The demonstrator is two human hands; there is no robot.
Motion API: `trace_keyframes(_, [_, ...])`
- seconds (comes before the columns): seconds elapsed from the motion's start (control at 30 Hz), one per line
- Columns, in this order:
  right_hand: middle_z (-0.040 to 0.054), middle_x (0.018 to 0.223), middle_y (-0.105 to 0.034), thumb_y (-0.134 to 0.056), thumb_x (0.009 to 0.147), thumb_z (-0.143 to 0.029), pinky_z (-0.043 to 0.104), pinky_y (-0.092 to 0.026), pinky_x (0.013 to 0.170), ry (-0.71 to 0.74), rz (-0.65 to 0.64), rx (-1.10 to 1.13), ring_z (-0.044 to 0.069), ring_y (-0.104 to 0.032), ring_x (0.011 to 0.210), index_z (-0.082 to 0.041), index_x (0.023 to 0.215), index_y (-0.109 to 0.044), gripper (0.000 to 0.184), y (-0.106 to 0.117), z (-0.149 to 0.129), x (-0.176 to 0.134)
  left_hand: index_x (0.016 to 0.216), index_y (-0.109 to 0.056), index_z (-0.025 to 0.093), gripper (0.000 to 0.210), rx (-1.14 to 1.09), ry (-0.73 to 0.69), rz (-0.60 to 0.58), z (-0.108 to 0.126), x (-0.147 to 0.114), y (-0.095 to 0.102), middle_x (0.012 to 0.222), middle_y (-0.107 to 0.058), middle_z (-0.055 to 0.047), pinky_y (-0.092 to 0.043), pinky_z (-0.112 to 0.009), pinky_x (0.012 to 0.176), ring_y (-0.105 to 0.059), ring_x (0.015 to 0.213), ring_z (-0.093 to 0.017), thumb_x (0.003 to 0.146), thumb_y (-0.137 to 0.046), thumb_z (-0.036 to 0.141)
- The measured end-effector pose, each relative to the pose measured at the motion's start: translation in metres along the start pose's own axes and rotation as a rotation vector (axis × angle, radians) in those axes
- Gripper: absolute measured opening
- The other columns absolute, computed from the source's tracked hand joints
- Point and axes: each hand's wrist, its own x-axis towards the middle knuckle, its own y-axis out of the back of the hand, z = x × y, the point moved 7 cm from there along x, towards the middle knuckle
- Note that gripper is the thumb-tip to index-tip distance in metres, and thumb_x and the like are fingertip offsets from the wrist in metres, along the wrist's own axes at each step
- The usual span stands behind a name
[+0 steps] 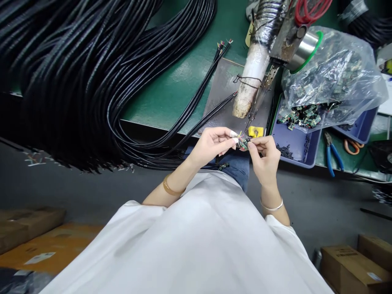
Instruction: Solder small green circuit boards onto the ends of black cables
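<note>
My left hand (212, 143) pinches the end of a black cable, whose thin coloured wires (240, 136) fan out past the fingertips. Between thumb and forefinger, my right hand (263, 155) grips a small green circuit board (244, 143). The wires and the board meet or overlap between my hands; whether they are joined is too small to tell. Just beyond the fingers sits a yellow block (255, 131) at the edge of a grey plate (222, 87). A soldering iron (263, 96) slants down over that plate beside a white, film-wrapped tube (251, 77).
Bundled black cables (92, 73) cover the left side of the green table (171, 90). To the right, a plastic bag of circuit boards (333, 81) rests on a purple tray (298, 151) with small black parts. Blue-handled pliers (333, 157) and orange-handled scissors (352, 147) lie beyond. Cardboard boxes (352, 261) stand below.
</note>
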Motion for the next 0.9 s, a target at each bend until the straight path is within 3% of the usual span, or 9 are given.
trace_keyframes(0.07, [-0.0054, 0.074, -0.063, -0.061, 0.094, -0.027, 0.020, -0.050, 0.053, -0.080, 0.022, 0.027, 0.008, -0.062, 0.055, -0.023, 0.095, -0.060, 0.004, 0.009, 0.003, 0.000, 0.085, -0.069, 0.011, 0.025, 0.022, 0.038, -0.018, -0.001, -0.002, -0.002, 0.066, -0.066, -0.001, -0.034, -0.016, 0.040, -0.044, 0.044, -0.003, 0.080, -0.076, 0.035])
trace_keyframes(0.17, [-0.0077, 0.064, -0.055, -0.059, 0.095, -0.027, 0.020, -0.038, 0.046, -0.003, 0.055, -0.125, 0.006, -0.047, 0.046, -0.025, 0.110, -0.066, 0.017, 0.025, -0.011, 0.004, 0.084, -0.068, 0.011, 0.025, 0.045, 0.078, -0.021, -0.002, -0.005, -0.005, 0.066, -0.066, -0.001, -0.032, -0.016, 0.041, -0.043, 0.044, -0.003, 0.079, -0.076, 0.034])
trace_keyframes(0.23, [-0.0084, 0.062, -0.049, -0.061, 0.094, -0.029, 0.020, -0.035, 0.047, 0.052, -0.087, -0.225, 0.006, -0.038, 0.045, -0.025, 0.120, -0.068, 0.027, 0.022, -0.018, 0.007, 0.083, -0.068, 0.011, 0.024, 0.047, 0.088, -0.043, -0.002, -0.006, -0.009, 0.066, -0.066, -0.001, -0.033, -0.016, 0.042, -0.043, 0.046, -0.003, 0.078, -0.077, 0.033])
trace_keyframes(0.33, [-0.0092, 0.059, -0.046, -0.067, 0.091, -0.035, 0.019, -0.038, 0.052, 0.089, -0.321, -0.260, 0.006, -0.037, 0.047, -0.023, 0.124, -0.068, 0.035, 0.009, -0.021, 0.008, 0.079, -0.067, 0.011, 0.022, 0.043, 0.084, -0.069, -0.001, -0.007, -0.013, 0.063, -0.063, 0.001, -0.032, -0.015, 0.043, -0.044, 0.047, -0.002, 0.076, -0.077, 0.031])
trace_keyframes(0.4, [-0.0099, 0.057, -0.044, -0.071, 0.088, -0.037, 0.018, -0.039, 0.053, 0.121, -0.356, -0.270, 0.005, -0.039, 0.047, -0.023, 0.122, -0.069, 0.036, 0.006, -0.021, 0.008, 0.078, -0.066, 0.012, 0.022, 0.041, 0.089, -0.081, -0.002, -0.007, -0.014, 0.062, -0.063, 0.001, -0.032, -0.016, 0.042, -0.044, 0.046, -0.003, 0.076, -0.076, 0.030])
trace_keyframes(0.53, [-0.0091, 0.057, -0.048, -0.067, 0.091, -0.030, 0.019, -0.038, 0.053, 0.187, -0.296, -0.308, 0.005, -0.041, 0.048, -0.022, 0.106, -0.072, 0.018, 0.005, -0.024, 0.005, 0.081, -0.062, 0.012, 0.022, -0.016, 0.113, -0.099, -0.006, -0.007, -0.015, 0.062, -0.065, 0.000, -0.032, -0.016, 0.042, -0.043, 0.043, -0.003, 0.079, -0.073, 0.033])
trace_keyframes(0.73, [-0.0080, 0.059, -0.048, -0.058, 0.095, -0.025, 0.020, -0.033, 0.051, 0.074, -0.219, -0.319, 0.005, -0.042, 0.049, -0.020, 0.091, -0.063, 0.008, -0.006, -0.018, 0.000, 0.075, -0.061, 0.013, 0.022, 0.018, 0.038, -0.025, -0.006, -0.006, -0.016, 0.060, -0.057, 0.004, -0.040, -0.017, 0.054, -0.050, 0.053, -0.004, 0.073, -0.076, 0.028])
trace_keyframes(0.9, [-0.0072, 0.057, -0.048, -0.060, 0.093, -0.031, 0.022, -0.032, 0.045, 0.036, 0.106, -0.232, 0.006, -0.042, 0.045, -0.021, 0.093, -0.063, 0.010, 0.015, -0.017, -0.001, 0.072, -0.059, 0.014, 0.019, 0.076, -0.080, 0.099, -0.002, -0.003, -0.010, 0.065, -0.056, 0.004, -0.042, -0.016, 0.060, -0.051, 0.059, -0.004, 0.076, -0.073, 0.025])
